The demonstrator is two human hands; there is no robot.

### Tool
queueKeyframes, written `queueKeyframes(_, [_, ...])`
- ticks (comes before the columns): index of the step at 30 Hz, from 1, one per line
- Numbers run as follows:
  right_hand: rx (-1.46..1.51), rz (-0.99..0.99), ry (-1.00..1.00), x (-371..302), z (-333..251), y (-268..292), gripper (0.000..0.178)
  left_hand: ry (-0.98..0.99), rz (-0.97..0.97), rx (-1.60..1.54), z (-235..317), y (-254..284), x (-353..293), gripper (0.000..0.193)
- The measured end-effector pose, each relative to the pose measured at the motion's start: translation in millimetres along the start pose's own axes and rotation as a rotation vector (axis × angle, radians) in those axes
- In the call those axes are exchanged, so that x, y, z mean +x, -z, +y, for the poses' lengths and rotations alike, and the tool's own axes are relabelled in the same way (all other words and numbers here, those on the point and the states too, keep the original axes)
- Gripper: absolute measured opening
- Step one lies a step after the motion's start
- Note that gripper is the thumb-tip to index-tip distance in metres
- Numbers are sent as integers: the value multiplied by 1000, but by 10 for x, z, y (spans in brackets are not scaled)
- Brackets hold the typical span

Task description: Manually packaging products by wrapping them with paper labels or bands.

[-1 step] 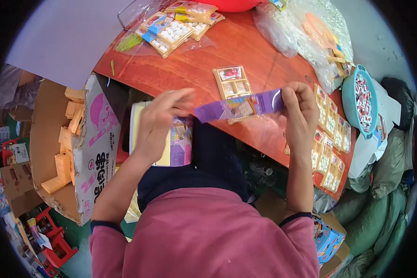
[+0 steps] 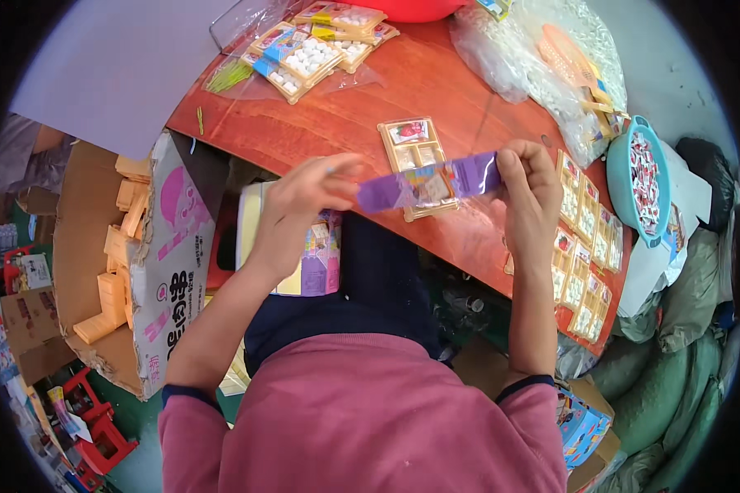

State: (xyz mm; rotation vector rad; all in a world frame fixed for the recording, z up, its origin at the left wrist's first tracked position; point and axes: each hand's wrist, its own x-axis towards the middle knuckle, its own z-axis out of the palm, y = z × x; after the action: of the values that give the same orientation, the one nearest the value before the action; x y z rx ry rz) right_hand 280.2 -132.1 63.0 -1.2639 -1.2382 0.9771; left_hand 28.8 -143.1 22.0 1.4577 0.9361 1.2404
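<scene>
My right hand pinches the right end of a purple printed sleeve, flat and shiny with a see-through middle. Blurred by motion, my left hand has its fingers stretched out at the sleeve's left end; whether they touch it is unclear. Beneath the sleeve a tan compartment tray lies on the red table, with a strawberry-printed packet in its top section. Part of this tray is hidden by the sleeve. Under my left wrist a stack of similar purple printed sleeves rests by my lap.
Filled trays are piled at the table's far left. More trays stand in rows at the right edge, near a teal basket of small packets. A large clear bag lies behind. A carton of tan trays stands left.
My left hand has moved right, toward the left end of the sleeve. The sleeve and my right hand have shifted slightly. The tray on the table has stayed put.
</scene>
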Motion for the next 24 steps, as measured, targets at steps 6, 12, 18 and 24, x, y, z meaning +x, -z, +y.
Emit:
queueKeyframes(6, [226,6,-160,308,230,94,11,278,-43,24,-398,-233,347,55])
queueKeyframes(12, [522,-134,-218,395,297,166,12,240,-35,156,-366,-281,501,51])
queueKeyframes(18, [506,-7,-248,506,564,155,12,476,-140,-94,-409,-265,526,31])
queueKeyframes(24, [34,8,-230,543,677,67,43,524,-27,-183,-554,-316,543,27])
